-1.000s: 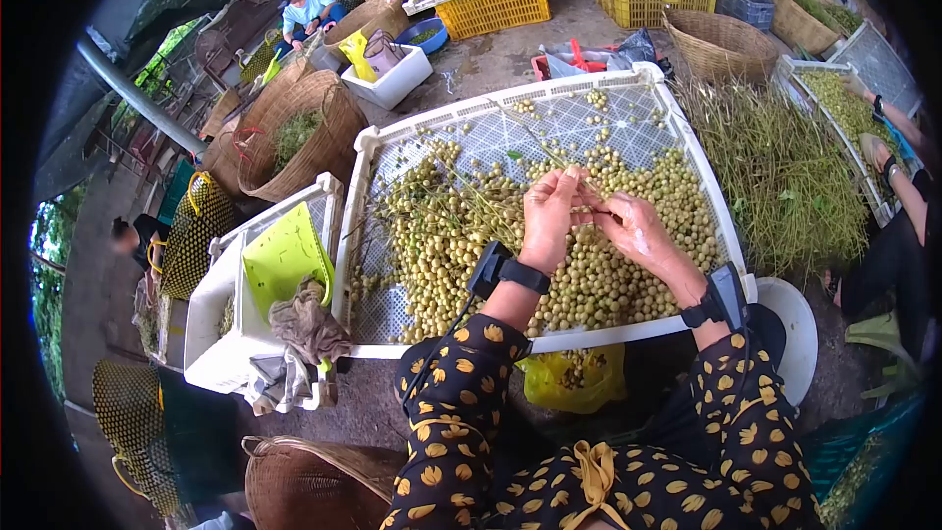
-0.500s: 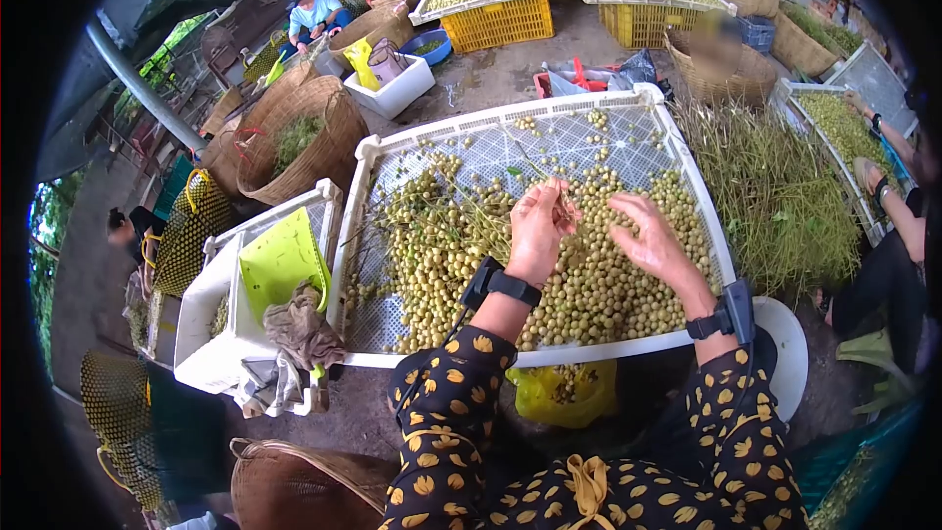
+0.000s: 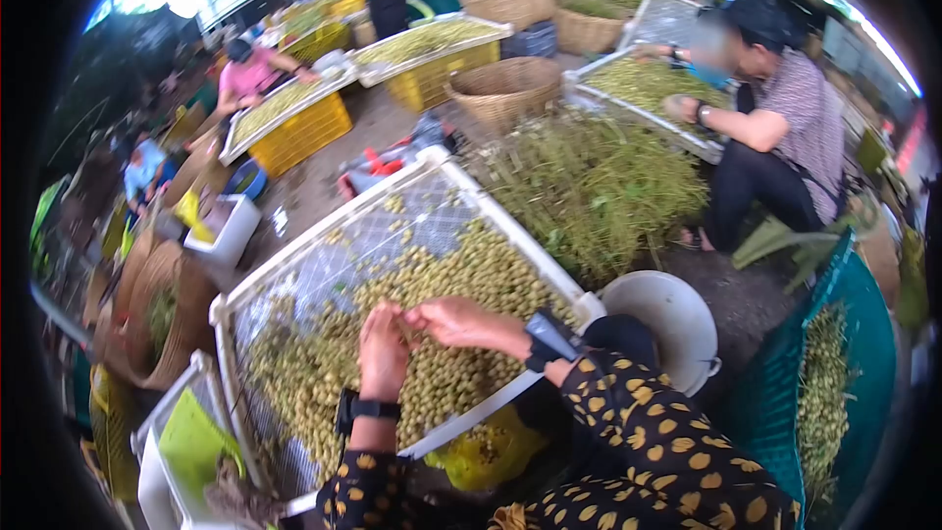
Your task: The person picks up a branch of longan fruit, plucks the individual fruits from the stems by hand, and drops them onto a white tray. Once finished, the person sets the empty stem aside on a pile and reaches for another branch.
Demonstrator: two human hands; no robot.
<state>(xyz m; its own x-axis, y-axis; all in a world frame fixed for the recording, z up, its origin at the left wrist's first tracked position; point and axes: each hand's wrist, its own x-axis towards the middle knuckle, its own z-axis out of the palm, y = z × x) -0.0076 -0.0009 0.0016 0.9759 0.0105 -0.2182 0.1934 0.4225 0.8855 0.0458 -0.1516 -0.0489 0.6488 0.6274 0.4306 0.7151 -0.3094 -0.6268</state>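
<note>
A white-framed mesh tray (image 3: 324, 226) lies before me, tilted in the view, with many small round yellow-green fruits (image 3: 461, 373) and thin stems heaped on it. Over the heap my left hand (image 3: 384, 351) is raised, its fingers closed in a pinch. My right hand (image 3: 453, 322) comes in from the right with thumb and fingers pressed together, its fingertips meeting those of the left. Whatever lies between the fingertips is too small and blurred to name.
Beside the tray's right corner stands a white bucket (image 3: 667, 319). A pile of green stalks (image 3: 599, 186) lies behind it. At right are a green container (image 3: 868, 383) of stems and a crouching co-worker (image 3: 785, 128) at another tray. A yellow bag (image 3: 486, 451) sits under my tray.
The view has swung to the right, bringing the co-worker and green container into sight. My hands, apart before, are now together at the fingertips; my right fingers have closed.
</note>
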